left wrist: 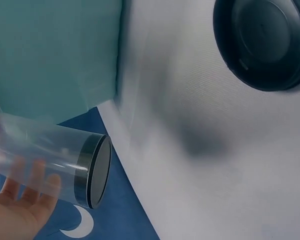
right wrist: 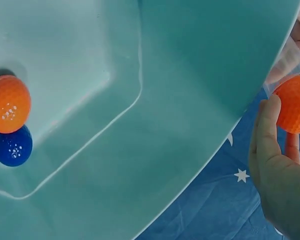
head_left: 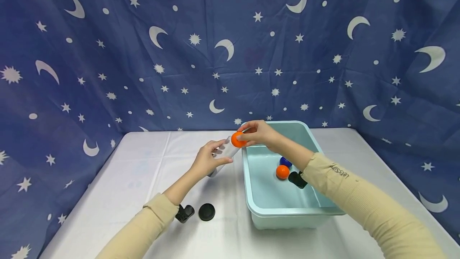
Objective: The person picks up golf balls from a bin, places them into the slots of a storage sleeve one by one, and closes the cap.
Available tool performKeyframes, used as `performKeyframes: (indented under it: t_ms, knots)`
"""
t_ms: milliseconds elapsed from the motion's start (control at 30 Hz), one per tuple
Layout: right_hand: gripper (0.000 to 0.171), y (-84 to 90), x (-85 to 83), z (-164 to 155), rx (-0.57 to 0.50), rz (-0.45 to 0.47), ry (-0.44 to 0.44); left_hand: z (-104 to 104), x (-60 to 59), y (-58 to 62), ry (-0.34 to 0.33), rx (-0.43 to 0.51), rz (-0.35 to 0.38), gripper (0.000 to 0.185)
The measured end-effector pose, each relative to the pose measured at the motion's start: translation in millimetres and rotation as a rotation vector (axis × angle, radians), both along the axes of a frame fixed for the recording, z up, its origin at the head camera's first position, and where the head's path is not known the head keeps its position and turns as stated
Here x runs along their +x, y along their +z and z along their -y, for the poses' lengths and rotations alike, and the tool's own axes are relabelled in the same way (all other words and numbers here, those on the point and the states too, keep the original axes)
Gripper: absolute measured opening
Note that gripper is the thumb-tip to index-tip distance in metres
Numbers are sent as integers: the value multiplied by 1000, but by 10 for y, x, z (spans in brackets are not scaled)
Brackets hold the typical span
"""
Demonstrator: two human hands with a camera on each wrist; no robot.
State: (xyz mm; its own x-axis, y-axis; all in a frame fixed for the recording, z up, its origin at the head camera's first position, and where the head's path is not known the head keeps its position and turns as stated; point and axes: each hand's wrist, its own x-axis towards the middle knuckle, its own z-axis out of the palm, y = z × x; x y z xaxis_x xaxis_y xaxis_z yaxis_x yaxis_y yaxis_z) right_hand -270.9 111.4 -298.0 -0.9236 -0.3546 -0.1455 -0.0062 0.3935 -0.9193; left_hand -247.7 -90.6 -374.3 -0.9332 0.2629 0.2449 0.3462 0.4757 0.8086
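**Orange ball (head_left: pixel 236 139) held at the mouth of a clear tube (left wrist: pixel 60 150)**

Closest to me on the head feed are the two cream sleeves (head_left: pixel 373 215), the right one marked with dark lettering. By the left cuff I see a black wrist camera (head_left: pixel 186 213), and just beside it a round black lid (head_left: pixel 206 212) lies flat on the white table (head_left: pixel 215 245).

Further out, to the right of the lid, stands a pale green tub (head_left: pixel 298 211). Inside it I make out a second orange ball (head_left: pixel 282 172) with a blue ball (head_left: pixel 285 161) just beside it, on the far side.

Past the lid, the left hand (head_left: pixel 205 160) has its fingers curled round the tube, which is raised and tilted. Its dark capped end (left wrist: pixel 101 172) points down and away from the tub; the other end leans up toward the tub's far left corner. There the right hand (head_left: pixel 264 134) pinches the orange ball between thumb and fingers, right at the tube's mouth. I can't tell whether any of it sits inside.

Behind everything hangs a blue curtain (head_left: pixel 197 75) printed with white moons and stars.
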Motion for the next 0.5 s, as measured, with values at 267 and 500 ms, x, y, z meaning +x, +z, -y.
performKeyframes:
  t_ms: [267, 500]
  knots:
    - [34, 5, 7, -105, 41, -48, 25, -31, -16, 26, 2, 18, -34, 61]
    - [30, -34, -9, -303, 208, -111, 63, 13, -21, -16, 19, 33, 10, 65]
